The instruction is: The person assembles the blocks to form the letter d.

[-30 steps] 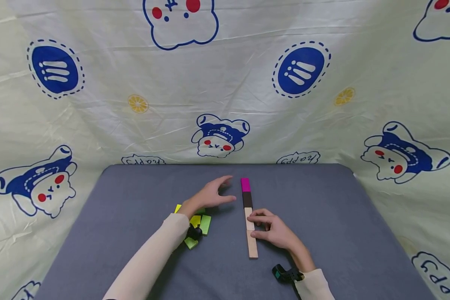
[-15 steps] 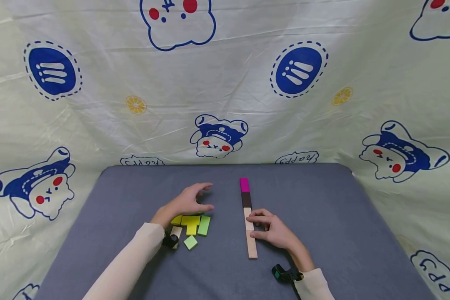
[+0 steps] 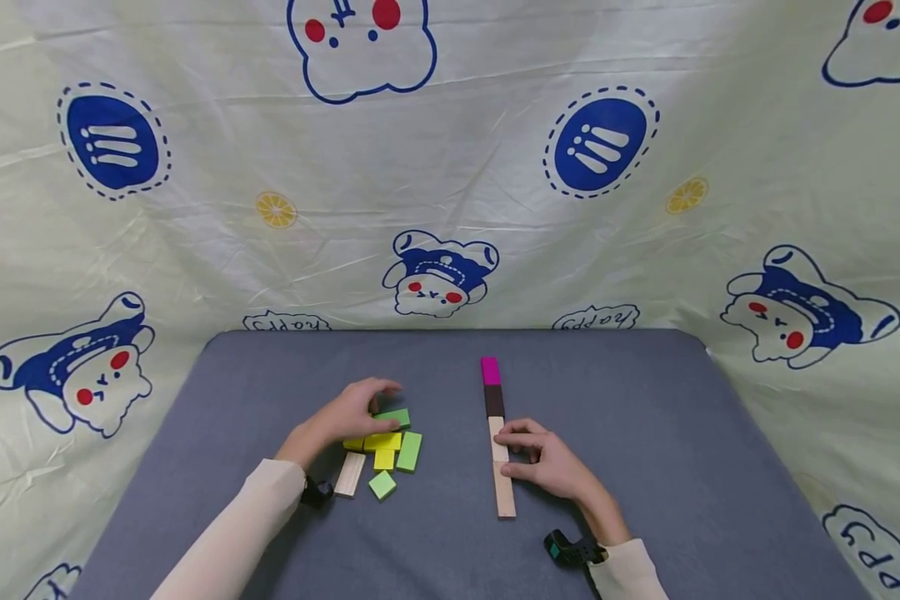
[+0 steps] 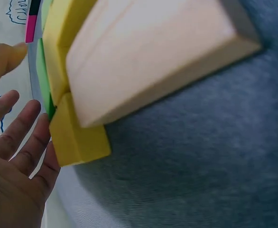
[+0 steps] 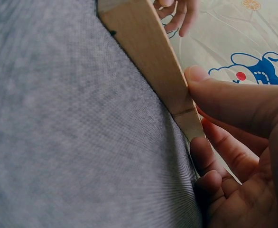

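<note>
A straight row of blocks runs front to back right of centre: a magenta block [image 3: 491, 370], a dark brown block [image 3: 494, 401] and two plain wooden blocks [image 3: 499, 437]. My right hand [image 3: 551, 462] rests against the plain blocks, thumb and fingertips touching them near their joint. Farther left, my left hand [image 3: 345, 414] hovers with spread, relaxed fingers over a cluster of loose blocks. Its thumb is beside a green block [image 3: 397, 417], with no grip visible. Yellow blocks [image 4: 79, 133] lie beside the fingers in the left wrist view.
Close to the left wrist lies a loose plain wooden block [image 3: 349, 476]. Light green blocks [image 3: 408, 452] sit on the cluster's right and front sides. The grey-covered table [image 3: 607, 392] meets a printed cloth backdrop [image 3: 450, 167] behind.
My left hand has moved left, away from the row and back over the loose blocks, uncovering yellow, green and plain ones. The right hand and the row stay put.
</note>
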`<state>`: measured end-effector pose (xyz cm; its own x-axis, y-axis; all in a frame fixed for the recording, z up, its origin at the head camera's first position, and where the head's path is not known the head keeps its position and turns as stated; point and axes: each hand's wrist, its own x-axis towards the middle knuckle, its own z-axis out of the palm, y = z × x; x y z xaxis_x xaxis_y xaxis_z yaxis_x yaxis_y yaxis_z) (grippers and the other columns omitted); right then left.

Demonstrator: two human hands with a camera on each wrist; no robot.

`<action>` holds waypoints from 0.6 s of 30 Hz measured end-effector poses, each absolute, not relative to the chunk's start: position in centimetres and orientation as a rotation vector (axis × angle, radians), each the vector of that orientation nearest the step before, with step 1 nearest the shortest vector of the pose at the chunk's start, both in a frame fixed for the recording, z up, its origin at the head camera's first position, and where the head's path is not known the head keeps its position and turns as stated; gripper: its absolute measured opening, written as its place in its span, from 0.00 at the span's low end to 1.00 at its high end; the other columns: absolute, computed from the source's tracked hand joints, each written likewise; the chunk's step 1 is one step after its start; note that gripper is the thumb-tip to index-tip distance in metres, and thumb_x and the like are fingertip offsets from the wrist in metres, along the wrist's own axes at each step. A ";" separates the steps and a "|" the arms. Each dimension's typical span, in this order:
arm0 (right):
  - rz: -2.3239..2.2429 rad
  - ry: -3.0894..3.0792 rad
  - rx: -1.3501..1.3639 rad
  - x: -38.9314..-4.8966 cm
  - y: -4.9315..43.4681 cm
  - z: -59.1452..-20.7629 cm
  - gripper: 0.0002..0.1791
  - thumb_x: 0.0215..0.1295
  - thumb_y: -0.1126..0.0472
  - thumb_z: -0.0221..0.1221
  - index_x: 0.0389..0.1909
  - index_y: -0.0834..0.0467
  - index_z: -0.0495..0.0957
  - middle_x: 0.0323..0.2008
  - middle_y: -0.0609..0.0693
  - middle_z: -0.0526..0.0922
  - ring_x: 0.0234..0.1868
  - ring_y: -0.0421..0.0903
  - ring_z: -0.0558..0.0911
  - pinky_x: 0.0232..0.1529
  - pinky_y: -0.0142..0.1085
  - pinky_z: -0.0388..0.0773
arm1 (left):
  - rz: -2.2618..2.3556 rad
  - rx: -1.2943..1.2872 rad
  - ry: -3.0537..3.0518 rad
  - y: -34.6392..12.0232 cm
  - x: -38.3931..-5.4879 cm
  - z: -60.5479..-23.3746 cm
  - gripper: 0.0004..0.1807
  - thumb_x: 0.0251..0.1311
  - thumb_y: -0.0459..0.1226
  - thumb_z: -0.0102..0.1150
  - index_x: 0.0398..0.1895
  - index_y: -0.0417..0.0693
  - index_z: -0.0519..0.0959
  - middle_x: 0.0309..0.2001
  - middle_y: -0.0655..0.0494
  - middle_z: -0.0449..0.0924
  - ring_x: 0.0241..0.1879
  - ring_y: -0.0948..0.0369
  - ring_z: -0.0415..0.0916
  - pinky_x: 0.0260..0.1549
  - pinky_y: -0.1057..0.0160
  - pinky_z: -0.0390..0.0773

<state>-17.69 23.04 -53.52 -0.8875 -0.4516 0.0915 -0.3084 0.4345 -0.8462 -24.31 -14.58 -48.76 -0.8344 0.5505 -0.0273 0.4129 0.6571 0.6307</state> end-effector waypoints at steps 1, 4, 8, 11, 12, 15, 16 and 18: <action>-1.448 2.530 -0.676 -17.7 23.0 -53.5 0.25 0.62 0.55 0.72 0.59 0.59 0.84 0.59 0.56 0.79 0.51 0.49 0.75 0.41 0.32 0.71 | 0.928 0.778 2.657 -14.7 -24.3 -48.9 0.31 0.63 0.42 0.69 0.68 0.43 0.75 0.56 0.47 0.81 0.36 0.59 0.71 0.37 0.63 0.72; -1.450 2.527 -0.676 -17.6 23.0 -53.5 0.25 0.62 0.56 0.72 0.59 0.59 0.84 0.59 0.56 0.79 0.52 0.49 0.75 0.42 0.32 0.72 | 0.910 0.776 2.655 -14.9 -24.3 -49.3 0.28 0.63 0.40 0.69 0.66 0.44 0.77 0.52 0.50 0.81 0.35 0.61 0.70 0.36 0.64 0.72; -1.451 2.526 -0.680 -17.6 23.0 -53.5 0.25 0.62 0.56 0.72 0.59 0.59 0.84 0.60 0.56 0.79 0.50 0.48 0.75 0.40 0.32 0.71 | 0.919 0.772 2.647 -15.0 -24.3 -49.7 0.26 0.63 0.39 0.68 0.64 0.44 0.78 0.46 0.54 0.81 0.33 0.63 0.70 0.34 0.65 0.71; -1.451 2.528 -0.678 -17.6 23.0 -53.5 0.25 0.62 0.56 0.72 0.59 0.59 0.84 0.60 0.57 0.79 0.49 0.48 0.75 0.39 0.32 0.71 | 0.940 0.752 2.650 -15.1 -24.3 -49.8 0.25 0.62 0.38 0.69 0.62 0.44 0.79 0.42 0.56 0.81 0.33 0.63 0.70 0.33 0.65 0.71; -1.449 2.531 -0.677 -17.6 23.0 -53.5 0.25 0.62 0.56 0.72 0.59 0.59 0.84 0.60 0.57 0.79 0.49 0.48 0.75 0.39 0.32 0.71 | 0.947 0.745 2.653 -15.2 -24.3 -49.8 0.24 0.62 0.38 0.69 0.62 0.44 0.79 0.42 0.57 0.80 0.34 0.62 0.70 0.34 0.65 0.71; -1.446 2.532 -0.673 -17.7 23.0 -53.5 0.25 0.62 0.55 0.73 0.59 0.59 0.84 0.60 0.57 0.79 0.50 0.48 0.75 0.39 0.33 0.71 | 0.957 0.712 2.666 -15.4 -24.3 -49.8 0.23 0.62 0.37 0.69 0.61 0.44 0.80 0.41 0.57 0.81 0.35 0.61 0.71 0.34 0.65 0.72; -1.443 2.533 -0.671 -17.7 23.0 -53.4 0.25 0.61 0.55 0.73 0.59 0.59 0.84 0.60 0.56 0.79 0.50 0.48 0.75 0.39 0.33 0.71 | 0.953 0.704 2.672 -15.4 -24.4 -49.8 0.23 0.62 0.38 0.69 0.60 0.44 0.80 0.41 0.57 0.81 0.35 0.61 0.71 0.35 0.65 0.72; -1.438 2.535 -0.668 -17.7 23.0 -53.4 0.25 0.61 0.55 0.73 0.59 0.59 0.84 0.60 0.56 0.79 0.50 0.48 0.75 0.39 0.33 0.71 | 0.947 0.696 2.678 -15.5 -24.4 -49.8 0.23 0.62 0.38 0.70 0.60 0.43 0.81 0.41 0.57 0.81 0.35 0.61 0.71 0.35 0.65 0.72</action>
<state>-17.69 23.00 -53.45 -0.8895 -0.4489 0.0857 -0.3039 0.4409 -0.8445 -24.40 -15.51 -49.78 -0.8648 0.5002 -0.0450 0.3608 0.6812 0.6371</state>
